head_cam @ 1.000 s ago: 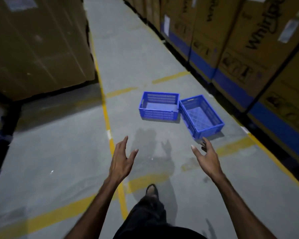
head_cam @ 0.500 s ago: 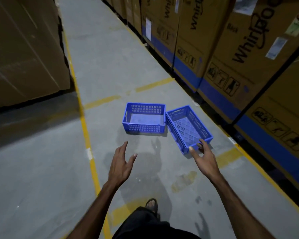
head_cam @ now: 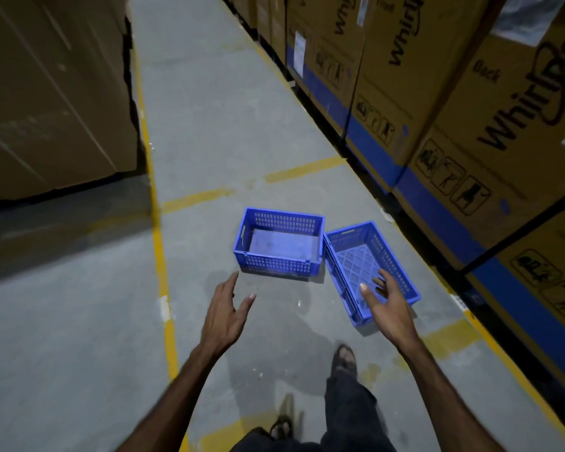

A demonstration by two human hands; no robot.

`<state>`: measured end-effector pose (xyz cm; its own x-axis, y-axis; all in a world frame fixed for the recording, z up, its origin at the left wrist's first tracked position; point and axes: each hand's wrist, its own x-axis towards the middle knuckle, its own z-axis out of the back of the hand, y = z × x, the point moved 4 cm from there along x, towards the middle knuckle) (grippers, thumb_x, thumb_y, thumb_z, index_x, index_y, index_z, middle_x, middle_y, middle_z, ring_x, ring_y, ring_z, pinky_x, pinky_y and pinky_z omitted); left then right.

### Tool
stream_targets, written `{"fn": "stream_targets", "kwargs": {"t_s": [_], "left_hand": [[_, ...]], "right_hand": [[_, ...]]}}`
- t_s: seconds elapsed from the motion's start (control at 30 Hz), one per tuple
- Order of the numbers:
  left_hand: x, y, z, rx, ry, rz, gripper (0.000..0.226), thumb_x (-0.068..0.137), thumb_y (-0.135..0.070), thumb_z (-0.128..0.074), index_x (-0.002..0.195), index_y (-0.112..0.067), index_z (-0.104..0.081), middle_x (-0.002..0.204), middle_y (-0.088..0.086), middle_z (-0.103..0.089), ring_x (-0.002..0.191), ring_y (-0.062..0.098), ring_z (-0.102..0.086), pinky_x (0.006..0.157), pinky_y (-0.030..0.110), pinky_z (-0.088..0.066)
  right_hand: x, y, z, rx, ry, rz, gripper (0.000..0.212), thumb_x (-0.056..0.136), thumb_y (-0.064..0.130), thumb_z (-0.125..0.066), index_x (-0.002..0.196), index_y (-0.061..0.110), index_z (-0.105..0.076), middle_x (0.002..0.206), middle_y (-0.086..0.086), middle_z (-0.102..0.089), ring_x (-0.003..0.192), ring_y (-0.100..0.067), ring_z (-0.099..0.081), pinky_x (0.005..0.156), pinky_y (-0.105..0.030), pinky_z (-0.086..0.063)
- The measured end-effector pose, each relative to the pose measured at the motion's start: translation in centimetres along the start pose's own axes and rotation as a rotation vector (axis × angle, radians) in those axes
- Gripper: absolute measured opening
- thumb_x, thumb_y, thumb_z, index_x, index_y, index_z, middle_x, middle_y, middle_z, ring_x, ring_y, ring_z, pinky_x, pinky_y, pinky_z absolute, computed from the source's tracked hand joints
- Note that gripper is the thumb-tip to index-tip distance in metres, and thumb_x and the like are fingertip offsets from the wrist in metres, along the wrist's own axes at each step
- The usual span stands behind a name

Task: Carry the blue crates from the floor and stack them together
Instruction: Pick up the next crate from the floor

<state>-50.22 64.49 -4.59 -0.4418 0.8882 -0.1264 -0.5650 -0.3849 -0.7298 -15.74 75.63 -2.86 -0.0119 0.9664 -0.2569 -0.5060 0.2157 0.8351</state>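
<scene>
In the head view, two blue plastic crates with perforated walls stand on the grey concrete floor (head_cam: 209, 109) of a warehouse aisle: the left blue crate (head_cam: 279, 243), with a solid bottom, is square to the view, and the right blue crate (head_cam: 369, 267), with a lattice bottom, is turned at an angle, one corner just beside the left one; whether they touch I cannot tell. Both stand between a yellow painted floor line (head_cam: 159, 243) and a row of tall brown cardboard boxes (head_cam: 470, 102) with a blue band. The left hand (head_cam: 224, 313) is open with spread fingers and holds nothing, near the front of the left crate. The right hand (head_cam: 387, 305) is also open and empty, in front of the right crate. To do the reach well, I think each hand should take one opposite short wall of a single crate under the rim, so it lifts level. The angled crate looks the easier to take first.
</scene>
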Motion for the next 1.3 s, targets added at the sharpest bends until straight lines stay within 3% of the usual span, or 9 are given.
{"fn": "stream_targets", "kwargs": {"t_s": [0.13,0.3,0.47,0.57,0.63,0.87,1.0,1.13,1.3], "left_hand": [[4.2,-0.6,-2.0,0.017,-0.017,0.067,0.069,0.097,-0.044,-0.064,0.157,-0.023,-0.037,0.146,0.005,-0.05,0.106,0.013,-0.057,0.089,0.03,-0.046],[10.0,-2.8,-4.1,0.036,-0.052,0.141,0.069,0.097,-0.043,-0.064,0.157,-0.024,-0.036,0.144,0.005,-0.051,0.111,0.018,-0.059,0.09,0.03,-0.044],[14.4,-5.4,-5.3,0.015,-0.098,0.232,0.068,0.097,-0.042,-0.064,0.157,-0.023,-0.036,0.147,0.005,-0.05,0.115,0.02,-0.059,0.094,0.032,-0.046],[17.0,-6.0,-6.0,-0.004,-0.135,0.261,0.067,0.098,-0.042,-0.063,0.157,-0.023,-0.037,0.146,0.005,-0.05,0.11,0.017,-0.058,0.092,0.03,-0.045],[18.4,-6.1,-6.5,-0.009,-0.14,0.279,0.067,0.098,-0.042,-0.063,0.157,-0.023,-0.037,0.147,0.005,-0.049,0.109,0.016,-0.057,0.091,0.03,-0.043],[24.8,-4.3,-7.7,0.019,-0.085,0.306,0.067,0.097,-0.048,-0.061,0.156,-0.028,-0.036,0.146,0.002,-0.051,0.109,0.013,-0.057,0.092,0.032,-0.046],[31.6,-2.3,-8.7,0.09,-0.01,0.224,0.067,0.097,-0.054,-0.058,0.156,-0.031,-0.035,0.139,-0.008,-0.05,0.115,0.016,-0.058,0.093,0.035,-0.048],[39.6,1.5,-10.8,0.106,0.025,0.14,0.063,0.097,-0.043,-0.064,0.153,-0.025,-0.042,0.13,-0.007,-0.053,0.117,0.022,-0.06,0.092,0.034,-0.046],[49.1,11.4,-15.8,0.146,0.071,0.146,0.066,0.097,-0.042,-0.066,0.153,-0.018,-0.042,0.138,0.012,-0.057,0.119,0.03,-0.06,0.098,0.04,-0.047]], "right_hand": [[6.6,0.8,-0.4,0.011,0.039,0.008,0.078,0.091,0.052,-0.067,0.156,0.022,-0.037,0.149,-0.001,-0.052,0.138,-0.02,-0.049,0.111,-0.046,-0.044],[15.8,1.5,-0.4,0.027,0.114,0.037,0.127,0.055,0.101,-0.05,0.154,0.022,-0.038,0.134,0.009,-0.054,0.132,-0.018,-0.052,0.107,-0.051,-0.048],[23.1,3.1,-0.7,0.012,0.252,0.0,0.085,0.086,0.061,-0.065,0.156,0.023,-0.035,0.149,-0.003,-0.052,0.133,-0.023,-0.053,0.096,-0.045,-0.052],[27.5,2.7,-1.4,-0.057,0.313,0.011,0.129,0.055,0.103,-0.048,0.157,0.026,-0.032,0.149,-0.001,-0.052,0.133,-0.026,-0.054,0.105,-0.052,-0.048],[30.0,2.2,-2.1,-0.101,0.352,-0.006,0.138,0.047,0.108,-0.04,0.158,0.026,-0.031,0.149,-0.001,-0.052,0.132,-0.027,-0.054,0.107,-0.055,-0.046],[35.6,3.1,-5.4,-0.176,0.421,-0.026,0.088,0.083,0.066,-0.056,0.156,0.023,-0.033,0.148,-0.004,-0.053,0.135,-0.025,-0.052,0.108,-0.049,-0.046],[41.2,1.5,-8.9,-0.167,0.408,-0.067,0.123,0.062,0.099,-0.047,0.158,0.024,-0.03,0.144,0.002,-0.053,0.131,-0.023,-0.054,0.106,-0.051,-0.047],[47.0,0.0,-13.8,-0.143,0.363,-0.087,0.066,0.099,0.038,-0.063,0.156,0.019,-0.034,0.139,-0.005,-0.058,0.128,-0.025,-0.057,0.102,-0.044,-0.048],[54.2,-6.2,-21.8,-0.147,0.307,-0.17,0.06,0.099,0.038,-0.063,0.151,0.018,-0.041,0.123,0.002,-0.062,0.116,-0.022,-0.061,0.091,-0.037,-0.046]]}}
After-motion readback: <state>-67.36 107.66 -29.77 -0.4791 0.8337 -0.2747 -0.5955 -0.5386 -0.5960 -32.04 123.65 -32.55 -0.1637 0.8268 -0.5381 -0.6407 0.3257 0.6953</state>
